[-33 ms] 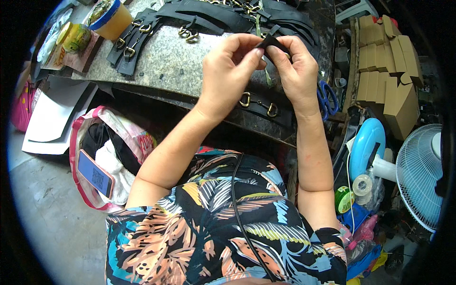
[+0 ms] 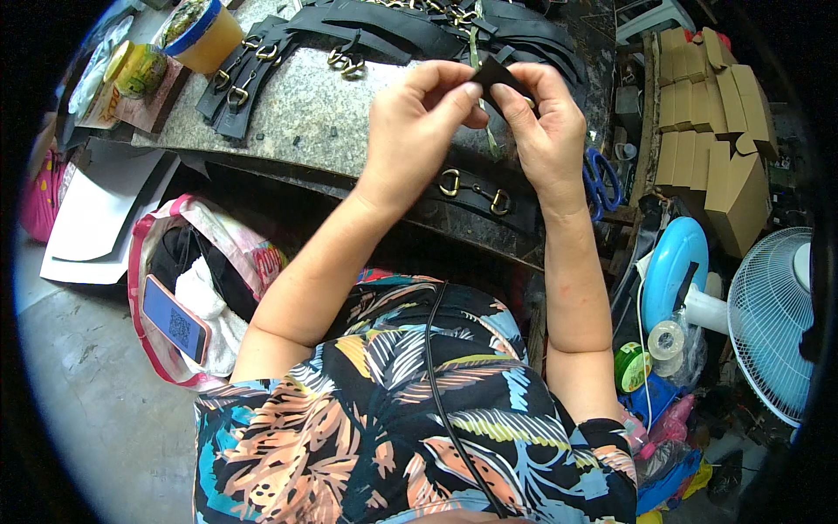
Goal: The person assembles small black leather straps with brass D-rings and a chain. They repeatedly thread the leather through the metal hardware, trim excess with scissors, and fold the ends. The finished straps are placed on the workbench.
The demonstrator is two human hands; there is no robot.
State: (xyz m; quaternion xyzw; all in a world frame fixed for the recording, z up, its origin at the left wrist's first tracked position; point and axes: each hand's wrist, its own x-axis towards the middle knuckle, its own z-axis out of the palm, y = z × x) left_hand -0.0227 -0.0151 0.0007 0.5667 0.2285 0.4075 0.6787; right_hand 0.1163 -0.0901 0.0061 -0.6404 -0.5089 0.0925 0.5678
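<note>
My left hand (image 2: pixel 419 118) and my right hand (image 2: pixel 546 127) are raised together over a grey stone bench top (image 2: pixel 314 122). Both pinch a small black leather piece (image 2: pixel 499 73) between thumb and fingers. A thin greenish strip hangs down from it between the hands. Just below my hands, a black strap with brass rings (image 2: pixel 476 192) lies along the bench's near edge. Several more black straps with brass buckles (image 2: pixel 253 70) are spread across the back and left of the bench.
A yellow tub with a blue lid (image 2: pixel 201 31) stands at the bench's far left. Blue scissors (image 2: pixel 601 179) hang at the right edge, with stacked cardboard boxes (image 2: pixel 707 131) and a blue-white fan (image 2: pixel 772 314) beyond. A pink-trimmed bag holding a phone (image 2: pixel 175 323) sits on the floor, left.
</note>
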